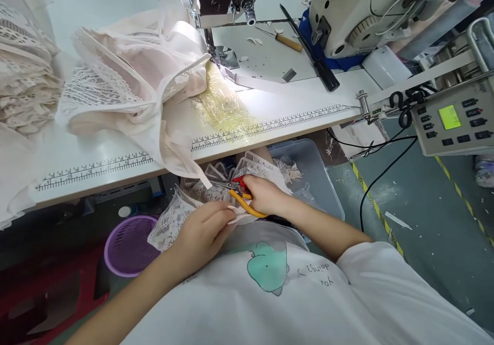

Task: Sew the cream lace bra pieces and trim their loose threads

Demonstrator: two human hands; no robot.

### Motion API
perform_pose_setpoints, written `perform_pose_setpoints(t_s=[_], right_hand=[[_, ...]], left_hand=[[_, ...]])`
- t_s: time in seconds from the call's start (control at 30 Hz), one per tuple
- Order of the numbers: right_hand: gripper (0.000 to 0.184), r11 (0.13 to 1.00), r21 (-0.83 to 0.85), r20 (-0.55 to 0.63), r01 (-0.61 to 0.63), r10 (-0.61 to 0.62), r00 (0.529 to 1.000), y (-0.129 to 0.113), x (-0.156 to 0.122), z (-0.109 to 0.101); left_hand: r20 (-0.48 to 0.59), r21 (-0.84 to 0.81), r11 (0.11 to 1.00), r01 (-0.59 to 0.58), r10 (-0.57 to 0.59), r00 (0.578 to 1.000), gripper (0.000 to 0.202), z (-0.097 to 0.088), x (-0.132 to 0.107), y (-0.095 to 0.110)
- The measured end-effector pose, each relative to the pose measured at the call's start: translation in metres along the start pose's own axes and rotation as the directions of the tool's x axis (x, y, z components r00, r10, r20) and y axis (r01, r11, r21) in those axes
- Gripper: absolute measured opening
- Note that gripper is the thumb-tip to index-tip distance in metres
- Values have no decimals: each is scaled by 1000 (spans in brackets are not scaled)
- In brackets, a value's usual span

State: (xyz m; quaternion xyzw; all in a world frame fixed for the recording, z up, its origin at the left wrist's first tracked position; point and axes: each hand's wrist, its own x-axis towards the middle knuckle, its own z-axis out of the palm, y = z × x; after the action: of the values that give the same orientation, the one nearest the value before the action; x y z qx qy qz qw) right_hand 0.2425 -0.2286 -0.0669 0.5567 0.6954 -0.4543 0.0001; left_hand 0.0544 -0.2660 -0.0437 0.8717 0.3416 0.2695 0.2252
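Observation:
Over my lap, my right hand [266,196] is closed round a pair of scissors [247,205] with orange and red handles. The metal blades point left, toward white lace fabric. My left hand [204,229] pinches the edge of a pale fabric piece [245,216] just below the scissors. White lace [173,219] hangs beside and behind the left hand. On the table above, a pale bra [135,88] lies under the sewing machine head [216,0], one strap dangling over the edge near the blades. Whether the blades are closed on fabric, I cannot tell.
A printed ruler [270,125] runs along the table edge. A black-handled tool [312,52] and a wooden-handled awl [287,41] lie near the machine. Stacked lace pieces [23,77] are at left. Below stand a purple basket [129,247] and a grey bin [328,185]. A control panel [455,119] is at right.

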Motion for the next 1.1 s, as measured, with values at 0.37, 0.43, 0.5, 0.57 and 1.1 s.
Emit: perform_pose_setpoints(t_s=[0.37,0.43,0.5,0.57,1.1], right_hand=[[52,648,757,-32,84,-91,995,20,-22,14],[45,682,721,-109,121,-61,992,18,-22,18],[40,694,695,-196,189,-71,978,18,-22,21],[36,698,668,-274,260,-95,957,20,-22,24],[15,581,635,-520,509,-166,838,13,-26,34]], left_hand=[[-195,-356,713,603,-688,699,12,-6,0,0],[-179,-413,674,612,-719,671,14,-6,0,0],[-157,-463,644,608,-735,659,14,-5,-1,-1],[-154,-533,617,580,-744,650,17,-3,-3,-2],[-128,-660,577,481,-717,685,10,-6,-2,-2]])
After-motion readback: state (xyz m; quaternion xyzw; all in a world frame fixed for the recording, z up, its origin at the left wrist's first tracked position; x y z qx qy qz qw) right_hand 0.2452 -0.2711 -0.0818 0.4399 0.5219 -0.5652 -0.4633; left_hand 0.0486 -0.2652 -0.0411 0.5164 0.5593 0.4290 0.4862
